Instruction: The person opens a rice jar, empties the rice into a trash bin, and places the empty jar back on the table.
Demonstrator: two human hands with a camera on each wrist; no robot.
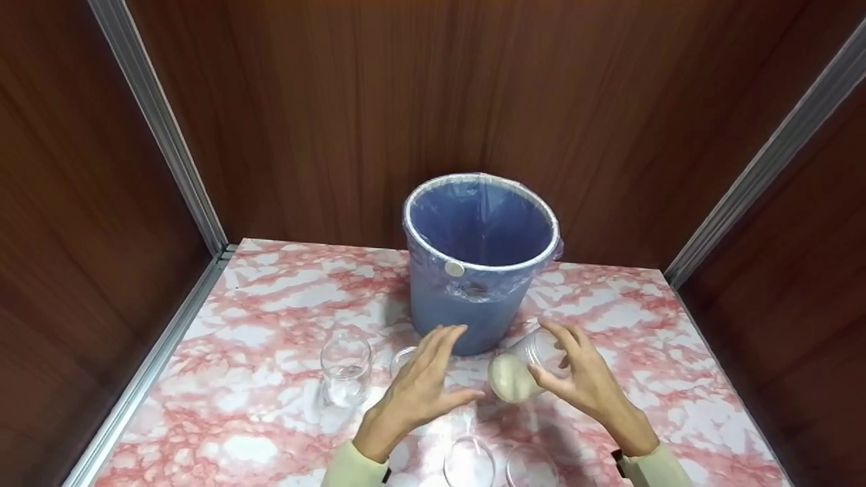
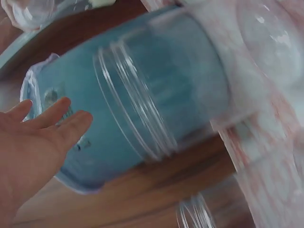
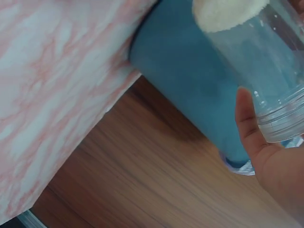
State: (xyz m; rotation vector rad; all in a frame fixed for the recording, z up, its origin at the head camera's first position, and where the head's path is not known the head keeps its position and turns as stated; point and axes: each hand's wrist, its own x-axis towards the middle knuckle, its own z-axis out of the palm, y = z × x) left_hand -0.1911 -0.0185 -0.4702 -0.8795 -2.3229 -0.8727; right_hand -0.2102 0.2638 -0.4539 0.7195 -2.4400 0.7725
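Note:
My right hand [image 1: 585,375] holds a clear plastic jar [image 1: 534,355] close to its threaded mouth, with the thumb on one side and fingers on the other. The jar is tilted, its base toward the left, and pale cream-coloured matter [image 3: 232,14] covers the base end. My left hand [image 1: 423,389] is raised with fingers apart, holding nothing. Behind its fingers, another clear jar [image 1: 402,358] is partly hidden. In the left wrist view, a clear jar [image 2: 133,95] with a ridged neck stands in front of the blue bin [image 2: 104,161].
Beyond both hands stands the bin [image 1: 467,318], lined with a transparent bag folded over its rim. A clear jar [image 1: 346,372] stands at the left. Two round clear rims [image 1: 469,439] show at the front. Brown wood-grain panels [image 1: 325,101] enclose the red-and-white marbled table [image 1: 284,338].

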